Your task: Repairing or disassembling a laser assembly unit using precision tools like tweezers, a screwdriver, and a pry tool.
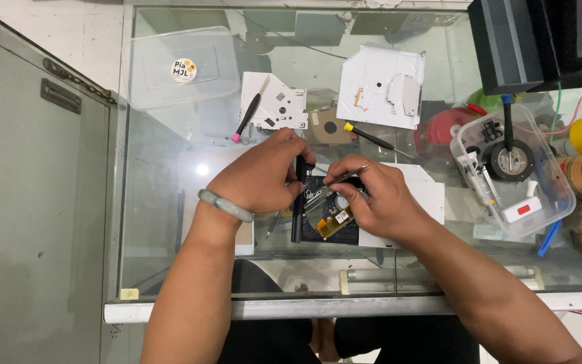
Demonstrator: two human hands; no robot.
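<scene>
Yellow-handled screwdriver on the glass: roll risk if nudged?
The yellow-handled screwdriver lies flat on the glass tabletop; its thin round shaft would probably roll or slide easily on that smooth surface. It looks stiff and light. Neither hand touches it.

Bright, even light falls from overhead. A small round glare spot shines on the glass worktop (170,222), which also mirrors pale ceiling shapes near its far edge. Shadows are soft and faint. Focus is sharp throughout, with slight wide-angle bending at the edges.
</scene>
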